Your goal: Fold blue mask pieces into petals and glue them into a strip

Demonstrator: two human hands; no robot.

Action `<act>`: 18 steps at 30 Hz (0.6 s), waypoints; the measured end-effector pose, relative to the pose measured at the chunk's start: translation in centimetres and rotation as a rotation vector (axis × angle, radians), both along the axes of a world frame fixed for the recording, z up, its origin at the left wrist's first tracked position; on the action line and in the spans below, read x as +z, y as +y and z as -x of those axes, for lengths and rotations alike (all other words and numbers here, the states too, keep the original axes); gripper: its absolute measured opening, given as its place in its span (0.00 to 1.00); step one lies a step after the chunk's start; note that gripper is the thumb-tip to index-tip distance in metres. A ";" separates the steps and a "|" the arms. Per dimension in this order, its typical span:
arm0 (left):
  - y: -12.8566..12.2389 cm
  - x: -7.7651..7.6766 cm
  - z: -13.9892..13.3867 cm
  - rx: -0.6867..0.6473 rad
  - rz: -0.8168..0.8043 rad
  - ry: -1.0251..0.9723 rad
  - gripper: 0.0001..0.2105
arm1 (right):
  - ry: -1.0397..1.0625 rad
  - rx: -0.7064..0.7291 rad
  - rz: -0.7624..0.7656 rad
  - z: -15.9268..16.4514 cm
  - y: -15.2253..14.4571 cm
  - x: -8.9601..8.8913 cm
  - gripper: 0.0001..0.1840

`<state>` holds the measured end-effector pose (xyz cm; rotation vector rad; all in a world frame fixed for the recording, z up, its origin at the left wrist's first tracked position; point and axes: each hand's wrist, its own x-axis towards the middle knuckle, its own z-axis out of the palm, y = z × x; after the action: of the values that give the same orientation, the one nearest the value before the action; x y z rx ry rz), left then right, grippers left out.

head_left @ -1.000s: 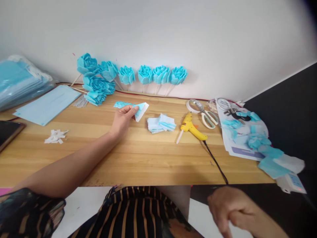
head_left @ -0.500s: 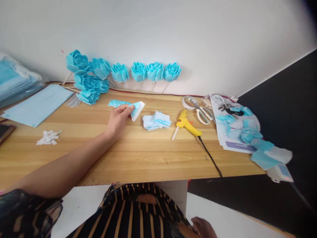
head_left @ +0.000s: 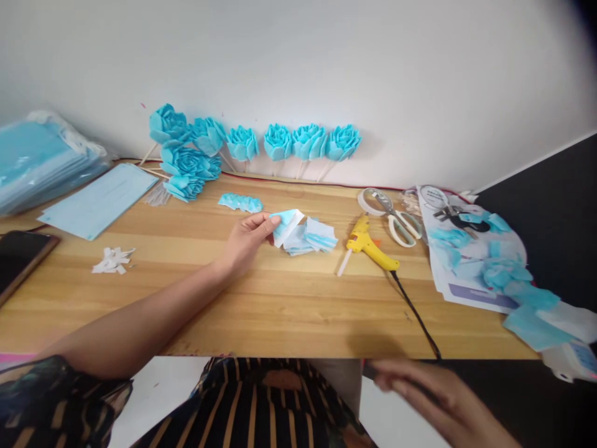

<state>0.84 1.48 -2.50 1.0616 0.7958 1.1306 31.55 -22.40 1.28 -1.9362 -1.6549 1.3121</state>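
Note:
My left hand (head_left: 254, 239) pinches a folded piece of blue and white fabric (head_left: 285, 228) between thumb and fingers, right beside a small pile of cut blue and white pieces (head_left: 311, 236). Behind that hand lies a row of folded blue petals (head_left: 240, 202). My right hand (head_left: 429, 392) is at the table's front edge, blurred, with its fingers closed around a slim dark thing that I cannot make out. A yellow glue gun (head_left: 370, 246) with a white glue stick lies right of the pile.
Several blue fabric roses (head_left: 278, 142) on sticks lean against the wall. Scissors (head_left: 403, 229), a tape roll (head_left: 370, 200) and a paper sheet with blue scraps (head_left: 466, 292) lie right. Left are blue sheets (head_left: 100, 202), a bagged stack (head_left: 46, 162), white scraps (head_left: 112, 260) and a phone (head_left: 23, 258).
My right hand has risen from below the table to its front edge. My left hand still pinches the folded piece, now closer to the pile. The view has shifted slightly.

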 end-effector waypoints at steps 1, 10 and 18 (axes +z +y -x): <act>-0.2 0.1 -0.1 -0.011 0.005 0.003 0.18 | 0.007 -0.069 -0.125 1.0 2.2 1.1 0.16; -0.8 0.0 0.1 -0.076 -0.029 0.096 0.21 | 0.439 -0.108 -0.519 9.3 17.8 0.0 0.23; -0.8 0.6 0.0 -0.096 -0.046 0.203 0.24 | 0.459 -0.117 -0.434 10.7 21.0 -0.1 0.13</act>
<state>0.84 0.68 -1.88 1.2536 0.8719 0.9744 20.82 -1.39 1.19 -1.3385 -1.4233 1.1277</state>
